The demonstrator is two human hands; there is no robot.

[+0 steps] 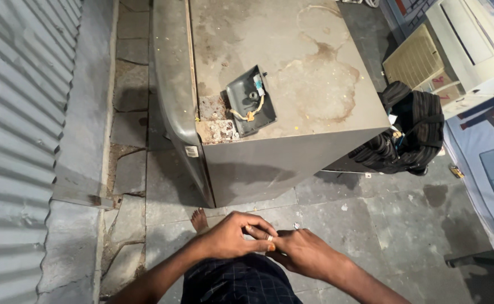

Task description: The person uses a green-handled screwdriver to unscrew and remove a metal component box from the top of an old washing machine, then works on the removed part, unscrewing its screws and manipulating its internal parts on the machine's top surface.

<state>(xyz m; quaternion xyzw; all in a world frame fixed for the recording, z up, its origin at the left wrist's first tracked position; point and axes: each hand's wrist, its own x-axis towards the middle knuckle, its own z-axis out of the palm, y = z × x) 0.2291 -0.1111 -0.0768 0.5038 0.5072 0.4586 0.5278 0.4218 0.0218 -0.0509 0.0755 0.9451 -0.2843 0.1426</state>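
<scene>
- At the far left we see a corrugated metal shutter [16,141], and just beside it a strip of cracked stone paving [128,112].
- Next comes a grey appliance cabinet [292,73] standing on the paving, its stained top facing us; a dark plastic cover [251,101] lies tilted on that top near the front left corner, with a short yellowish wire inside it.
- Below the cabinet's front corner 1 bare foot [199,219] shows on the floor.
- Our left hand [233,236] is curled, its thumb and fingers pinched on a ring [269,238] worn on a finger of the other hand.
- The ring sits at the bottom centre of the view, between the 2 hands and well apart from the cabinet.
- Our right hand [306,253] touches the left, fingers loosely bent and pointing left; it clasps nothing, and a small pale thing shows at 1 fingertip, too small to tell.
- Right of the cabinet a dark striped bag [410,135] leans against its side.
- Farthest right stand a beige slatted grille [416,59] and a white appliance casing [472,39].
</scene>
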